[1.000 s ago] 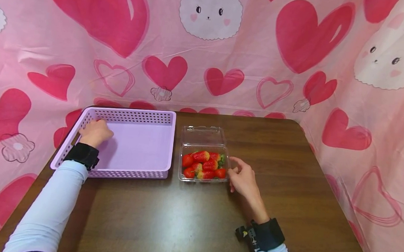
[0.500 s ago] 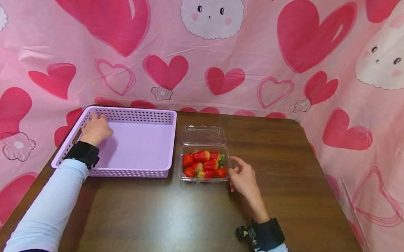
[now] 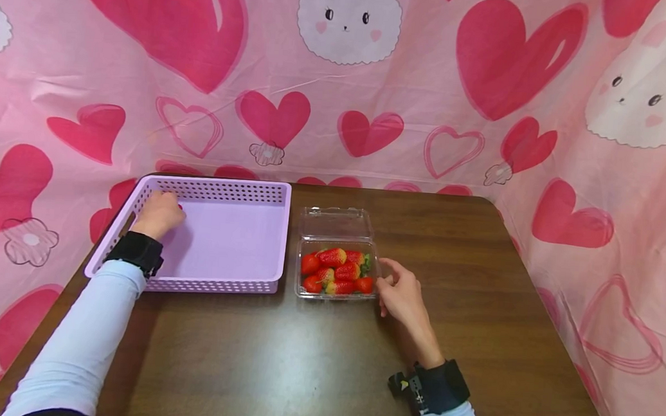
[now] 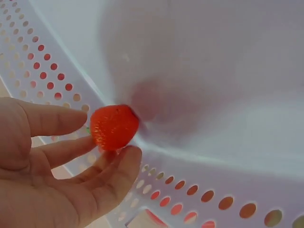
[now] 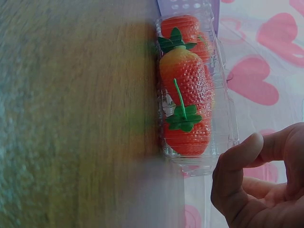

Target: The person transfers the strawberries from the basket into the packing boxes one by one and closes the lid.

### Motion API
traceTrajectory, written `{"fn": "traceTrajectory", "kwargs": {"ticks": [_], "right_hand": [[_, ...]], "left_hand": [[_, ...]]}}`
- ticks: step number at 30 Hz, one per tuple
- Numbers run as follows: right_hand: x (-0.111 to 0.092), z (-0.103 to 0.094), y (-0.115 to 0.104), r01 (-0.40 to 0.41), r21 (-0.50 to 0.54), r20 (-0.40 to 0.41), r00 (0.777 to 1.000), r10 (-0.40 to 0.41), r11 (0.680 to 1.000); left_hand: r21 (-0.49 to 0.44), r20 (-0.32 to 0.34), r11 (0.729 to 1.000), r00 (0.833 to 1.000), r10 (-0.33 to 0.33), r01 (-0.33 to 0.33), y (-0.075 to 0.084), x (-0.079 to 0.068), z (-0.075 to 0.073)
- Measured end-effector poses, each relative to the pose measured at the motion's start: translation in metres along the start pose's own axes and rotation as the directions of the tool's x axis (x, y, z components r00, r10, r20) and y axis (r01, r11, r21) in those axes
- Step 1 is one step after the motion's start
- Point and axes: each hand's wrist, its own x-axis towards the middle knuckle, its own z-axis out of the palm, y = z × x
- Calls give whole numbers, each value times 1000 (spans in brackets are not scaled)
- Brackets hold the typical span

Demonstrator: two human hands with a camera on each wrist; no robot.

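Note:
In the left wrist view a red strawberry [image 4: 115, 127] sits in the corner of the lilac perforated basket [image 3: 232, 246]. My left hand [image 3: 160, 214] holds it from the side between thumb and bent fingers; from the head only a red sliver shows by the thumb. To the right of the basket, a clear plastic clamshell box [image 3: 334, 224] stands with its lid up and several strawberries [image 3: 332, 257] inside, some with green leaves. My right hand [image 3: 405, 297] touches the box's right side with loosely bent fingers; nothing is seen between them.
Everything stands on a dark wood table [image 3: 276, 359]. A pink curtain [image 3: 370, 88] with hearts and rabbit faces hangs behind the table and at both sides. The basket's left rim [image 3: 114, 228] runs beneath my left wrist.
My left hand stays in the basket's far left corner; its fingers, stretched out half a second ago, now bend in, and red shows at the thumb. My right hand and the box have not moved.

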Motion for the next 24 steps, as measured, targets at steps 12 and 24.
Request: {"fn": "traceTrajectory", "kwargs": {"ticks": [12,24], "right_hand": [[1,2,-2,2,-9,-2,1000,-2,1000],[-1,2,-3,3,-3,-6,1000,-3,1000]], "left_hand": [[-29,-24,997,997,74,-75,-2,5,2],[-42,22,999,999,24,-23,0,4,4]]}}
